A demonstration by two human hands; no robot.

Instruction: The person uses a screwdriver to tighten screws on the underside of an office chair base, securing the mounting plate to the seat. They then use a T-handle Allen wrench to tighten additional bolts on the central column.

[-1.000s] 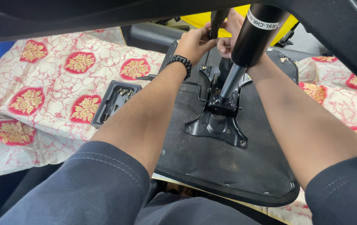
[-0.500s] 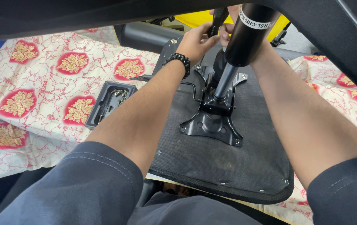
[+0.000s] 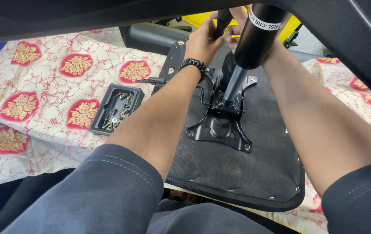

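Taking the metal plate [image 3: 220, 128] bolted to the seat underside as the landmark: well to its left, on the red-and-cream patterned cloth [image 3: 42, 86], sits a small black tray [image 3: 117, 108] of loose screws, light and easy to spill if knocked. The seat [image 3: 237, 173] itself lies face down, its black fabric underside stapled round the edge; it looks broad and fairly heavy, stiff through the base but soft at the padded rim, so it is best gripped by the rim or by the plate. Above and left of the plate, the left hand [image 3: 203, 41], with a beaded band at the wrist, is curled round a dark lever [image 3: 221, 21] that rises past the seat's far edge. From the plate's centre a gas cylinder [image 3: 255, 43] stands up and tilts toward the camera; it seems smooth, rigid and weighty, likely slippery on its polished lower rod [image 3: 233, 84], so the thick black upper barrel offers the surer hold. Above and right of the plate, the right hand [image 3: 237, 24] is mostly hidden behind the cylinder; its fingers meet the left hand at the lever, but I cannot tell how firmly they close.
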